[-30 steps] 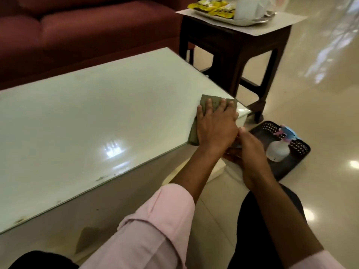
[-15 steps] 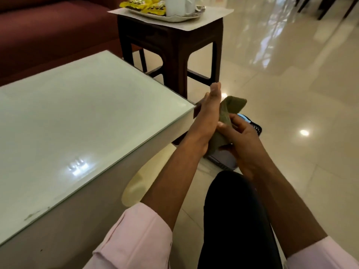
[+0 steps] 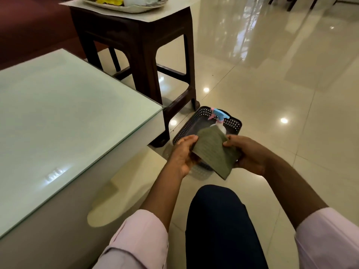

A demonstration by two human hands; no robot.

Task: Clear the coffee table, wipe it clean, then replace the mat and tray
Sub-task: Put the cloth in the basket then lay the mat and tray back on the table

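I hold a folded green cloth (image 3: 212, 152) between both hands, off the table's right end and above the floor. My left hand (image 3: 181, 153) grips its left edge and my right hand (image 3: 246, 152) grips its right edge. The glass-topped coffee table (image 3: 64, 121) lies to the left with a bare top. On the dark side table (image 3: 136, 33) at the back rests a white mat (image 3: 171, 13) with a silver tray (image 3: 136, 7) carrying yellow packets and white cups.
A black perforated basket (image 3: 233, 123) sits on the floor just beyond my hands, holding a spray bottle (image 3: 218, 118) with a blue and pink head. A dark red sofa (image 3: 29, 30) stands behind the coffee table. My knee (image 3: 217, 220) is below my hands. Glossy tiled floor spreads to the right.
The cloth has come off the table's corner and now hangs over the floor. My right hand has joined my left on it. The view has swung right.
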